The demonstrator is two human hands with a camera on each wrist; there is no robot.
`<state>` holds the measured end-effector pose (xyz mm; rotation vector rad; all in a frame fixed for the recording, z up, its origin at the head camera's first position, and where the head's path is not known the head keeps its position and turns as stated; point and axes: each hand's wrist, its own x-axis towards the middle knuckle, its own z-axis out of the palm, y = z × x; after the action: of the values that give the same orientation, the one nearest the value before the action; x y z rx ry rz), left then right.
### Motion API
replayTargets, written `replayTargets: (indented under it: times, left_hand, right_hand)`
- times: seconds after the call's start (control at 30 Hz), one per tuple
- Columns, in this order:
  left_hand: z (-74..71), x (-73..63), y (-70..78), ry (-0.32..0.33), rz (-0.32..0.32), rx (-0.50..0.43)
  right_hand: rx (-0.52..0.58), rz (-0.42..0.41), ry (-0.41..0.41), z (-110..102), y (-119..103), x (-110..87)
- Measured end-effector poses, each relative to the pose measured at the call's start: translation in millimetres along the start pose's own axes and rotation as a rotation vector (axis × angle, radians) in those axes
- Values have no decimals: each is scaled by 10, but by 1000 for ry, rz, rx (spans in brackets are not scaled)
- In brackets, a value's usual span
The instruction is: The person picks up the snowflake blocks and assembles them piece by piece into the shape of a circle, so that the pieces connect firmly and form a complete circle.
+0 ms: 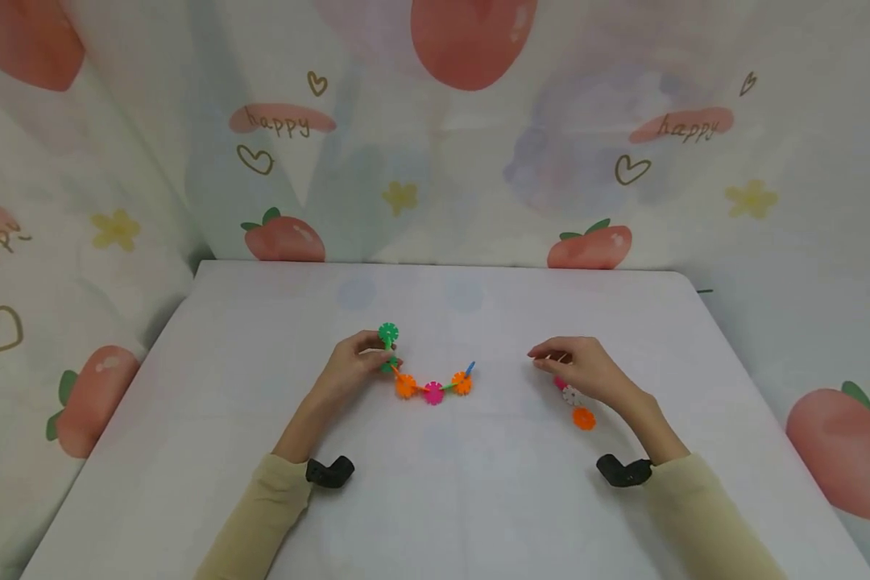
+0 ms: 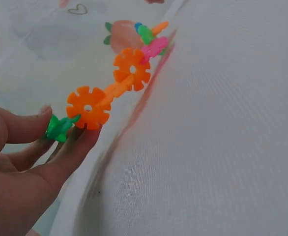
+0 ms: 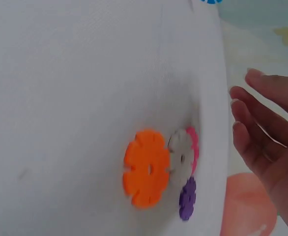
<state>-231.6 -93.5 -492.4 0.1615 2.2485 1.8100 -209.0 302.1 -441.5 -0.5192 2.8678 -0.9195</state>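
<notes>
My left hand (image 1: 355, 361) pinches a green snowflake disc (image 2: 58, 128) between thumb and fingers, at the left part of a chain of interlocked notched discs. Another green disc (image 1: 387, 332) stands up at the hand's far side. From the fingers the chain runs rightward through orange discs (image 2: 88, 107) and a pink disc (image 1: 433, 393) to a blue disc (image 1: 470, 368) at its right end. My right hand (image 1: 583, 369) hovers with nothing between its loosely bent fingers. Beneath and beside it lie a loose orange disc (image 3: 146, 169), a white disc (image 3: 181, 156), a purple disc (image 3: 187, 199) and a partly hidden pink disc (image 3: 195, 147).
A white-covered table (image 1: 464, 499) stands under both hands. Behind it and at the sides hangs a printed cloth (image 1: 464, 161) with fruit, hearts and lettering. Black wrist mounts (image 1: 330, 472) sit at both cuffs.
</notes>
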Motion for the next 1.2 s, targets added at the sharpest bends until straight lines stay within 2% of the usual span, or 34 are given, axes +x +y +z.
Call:
replayTargets:
  times: [0.13, 0.23, 0.4, 0.5, 0.67, 0.83, 1.0, 1.2]
  left_hand:
    - [-23, -7, -7, -16, -13, -40]
    - [-21, -19, 13, -15, -19, -27]
    - [-10, -31, 53, -3, -22, -15]
    - [-1, -21, 61, -14, -16, -34]
    - [41, 3, 76, -32, 9, -74]
    - [73, 20, 81, -29, 32, -127]
    - [100, 40, 99, -13, 38, -145]
    - [123, 67, 123, 4, 34, -152]
  right_hand:
    - [-40, 30, -25, -93, 135, -155]
    - [-56, 64, -68, -141, 193, -238]
    - [-63, 141, -150, -143, 227, -304]
    - [-67, 152, -162, -118, 229, -309]
    - [-35, 145, -133, -90, 223, -295]
    - [37, 63, -73, -29, 171, -205]
    - [77, 0, -9, 55, 47, -70]
    - [124, -15, 18, 146, -162, 134]
